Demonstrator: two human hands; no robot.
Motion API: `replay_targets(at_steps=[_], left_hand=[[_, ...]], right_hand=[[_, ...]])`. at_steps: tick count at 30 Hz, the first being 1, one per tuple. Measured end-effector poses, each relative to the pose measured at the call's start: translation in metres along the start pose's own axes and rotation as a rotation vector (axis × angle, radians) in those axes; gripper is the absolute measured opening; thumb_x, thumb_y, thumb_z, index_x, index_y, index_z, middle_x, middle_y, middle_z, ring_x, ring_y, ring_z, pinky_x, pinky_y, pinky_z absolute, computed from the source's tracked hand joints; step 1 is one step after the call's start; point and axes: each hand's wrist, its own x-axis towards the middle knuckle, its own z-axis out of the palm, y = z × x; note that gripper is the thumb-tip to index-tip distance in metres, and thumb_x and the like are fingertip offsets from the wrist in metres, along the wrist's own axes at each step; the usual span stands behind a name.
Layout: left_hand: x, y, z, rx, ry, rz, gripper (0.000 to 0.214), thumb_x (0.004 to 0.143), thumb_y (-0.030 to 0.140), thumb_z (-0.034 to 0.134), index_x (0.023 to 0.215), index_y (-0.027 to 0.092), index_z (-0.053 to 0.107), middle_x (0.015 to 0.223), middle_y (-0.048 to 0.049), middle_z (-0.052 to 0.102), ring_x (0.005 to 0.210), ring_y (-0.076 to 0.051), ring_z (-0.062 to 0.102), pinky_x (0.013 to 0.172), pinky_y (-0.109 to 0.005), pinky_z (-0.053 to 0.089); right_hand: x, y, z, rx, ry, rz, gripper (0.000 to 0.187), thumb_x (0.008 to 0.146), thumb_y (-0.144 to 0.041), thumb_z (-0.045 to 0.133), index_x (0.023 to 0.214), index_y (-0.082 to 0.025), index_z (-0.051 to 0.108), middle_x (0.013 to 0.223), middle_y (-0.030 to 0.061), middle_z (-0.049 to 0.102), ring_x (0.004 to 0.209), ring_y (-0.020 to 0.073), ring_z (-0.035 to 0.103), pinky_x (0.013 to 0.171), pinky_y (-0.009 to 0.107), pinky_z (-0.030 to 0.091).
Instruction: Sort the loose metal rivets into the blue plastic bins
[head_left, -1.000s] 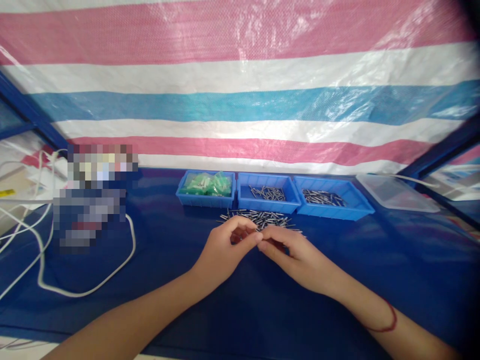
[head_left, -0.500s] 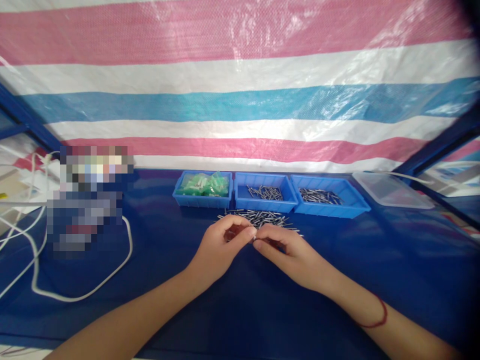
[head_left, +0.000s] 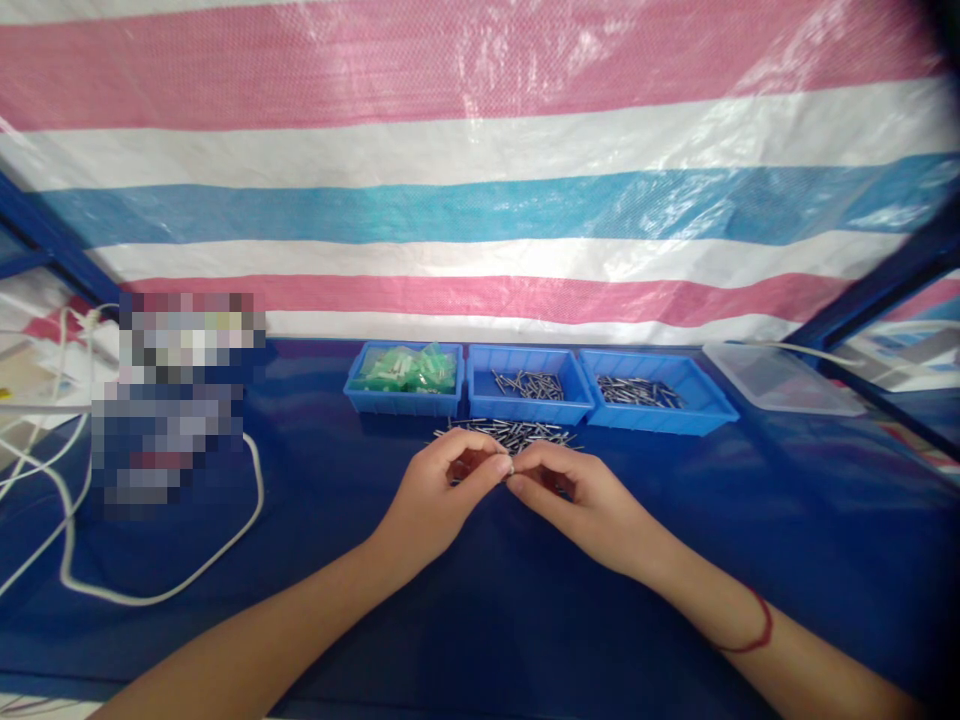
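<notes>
My left hand (head_left: 442, 492) and my right hand (head_left: 581, 492) meet fingertip to fingertip over the blue table. Both are closed in a pinch. A small pale, shiny bit shows between the fingertips, too small to name. Just behind the hands lies a loose pile of thin metal pins (head_left: 525, 434), partly hidden by my fingers. Beyond it stand three blue bins in a row. The left bin (head_left: 405, 404) holds green-tinted plastic bags. More thin metal pins lie in the middle bin (head_left: 529, 408) and in the right bin (head_left: 667, 418).
A clear plastic lid or tray (head_left: 784, 380) lies right of the bins. White cables (head_left: 259, 490) loop over the left of the blue table (head_left: 495, 640), near a blurred-out patch. A striped plastic sheet (head_left: 480, 215) hangs behind, between blue frame posts.
Both hands stay in nearly the same place, fingertips still together. The right fingers have shifted slightly; otherwise the view moves only a touch.
</notes>
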Motion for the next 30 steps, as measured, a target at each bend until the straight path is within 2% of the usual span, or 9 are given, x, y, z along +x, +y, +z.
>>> replay_targets(at_steps=[7, 12, 15, 18, 20, 22, 27, 30], left_hand=[[0.002, -0.004, -0.003, 0.032, -0.013, 0.015, 0.015, 0.085, 0.030, 0.059, 0.091, 0.017, 0.064, 0.086, -0.0022, 0.063, 0.077, -0.013, 0.058, 0.069, -0.022, 0.045], [0.003, -0.004, -0.004, 0.069, -0.037, 0.008, 0.016, 0.086, 0.030, 0.057, 0.092, 0.017, 0.063, 0.086, -0.0026, 0.064, 0.077, -0.013, 0.058, 0.069, -0.023, 0.045], [0.003, 0.000, -0.005, 0.150, -0.095, 0.015, 0.015, 0.087, 0.029, 0.056, 0.090, 0.017, 0.063, 0.084, -0.0020, 0.064, 0.076, -0.013, 0.058, 0.069, -0.024, 0.045], [0.003, 0.004, -0.007, 0.303, -0.130, 0.080, 0.015, 0.088, 0.028, 0.055, 0.093, 0.018, 0.063, 0.084, -0.0017, 0.065, 0.074, -0.013, 0.058, 0.069, -0.024, 0.045], [0.004, 0.005, -0.010, 0.403, -0.146, 0.143, 0.016, 0.089, 0.027, 0.053, 0.097, 0.018, 0.062, 0.087, -0.0022, 0.064, 0.075, -0.013, 0.058, 0.070, -0.025, 0.045], [0.004, 0.004, -0.013, 0.503, -0.178, 0.219, 0.016, 0.090, 0.025, 0.051, 0.100, 0.018, 0.062, 0.091, -0.0034, 0.064, 0.081, -0.015, 0.059, 0.075, -0.026, 0.045], [0.006, -0.003, -0.017, 0.772, -0.241, 0.359, 0.016, 0.090, 0.025, 0.051, 0.098, 0.020, 0.064, 0.102, -0.0040, 0.064, 0.093, -0.019, 0.056, 0.083, -0.033, 0.041], [0.006, -0.009, -0.018, 0.872, -0.273, 0.369, 0.017, 0.090, 0.027, 0.052, 0.101, 0.021, 0.063, 0.105, -0.0038, 0.062, 0.095, -0.021, 0.055, 0.082, -0.034, 0.040]], right_hand=[[0.001, 0.003, -0.003, 0.003, 0.096, -0.003, 0.015, 0.085, -0.034, 0.058, 0.086, -0.019, 0.061, 0.073, 0.0008, 0.057, 0.062, 0.0127, 0.050, 0.057, 0.026, 0.041], [0.000, 0.001, -0.007, -0.021, 0.155, -0.044, 0.015, 0.085, -0.034, 0.058, 0.083, -0.019, 0.060, 0.070, 0.0008, 0.057, 0.063, 0.0135, 0.051, 0.059, 0.026, 0.042], [0.000, -0.001, -0.010, -0.084, 0.172, -0.096, 0.018, 0.088, -0.036, 0.055, 0.083, -0.020, 0.060, 0.072, 0.0021, 0.060, 0.065, 0.0146, 0.053, 0.060, 0.027, 0.044], [0.002, -0.002, -0.017, -0.183, 0.209, -0.147, 0.022, 0.090, -0.037, 0.050, 0.081, -0.020, 0.061, 0.074, 0.0029, 0.062, 0.067, 0.0153, 0.055, 0.061, 0.028, 0.045], [0.004, -0.002, -0.028, -0.268, 0.288, -0.176, 0.022, 0.090, -0.036, 0.049, 0.082, -0.020, 0.062, 0.078, 0.0037, 0.064, 0.070, 0.0163, 0.057, 0.064, 0.029, 0.046], [0.005, -0.001, -0.045, -0.375, 0.419, -0.194, 0.020, 0.089, -0.035, 0.051, 0.085, -0.020, 0.064, 0.082, 0.0047, 0.066, 0.071, 0.0172, 0.058, 0.065, 0.030, 0.045], [0.004, 0.011, -0.102, -0.720, 0.862, -0.103, 0.019, 0.087, -0.032, 0.053, 0.084, -0.018, 0.066, 0.074, 0.0073, 0.065, 0.063, 0.0178, 0.054, 0.063, 0.031, 0.041], [0.002, 0.026, -0.128, -0.978, 0.856, 0.000, 0.020, 0.085, -0.030, 0.053, 0.084, -0.016, 0.067, 0.077, 0.0122, 0.066, 0.066, 0.0215, 0.054, 0.062, 0.034, 0.036]])
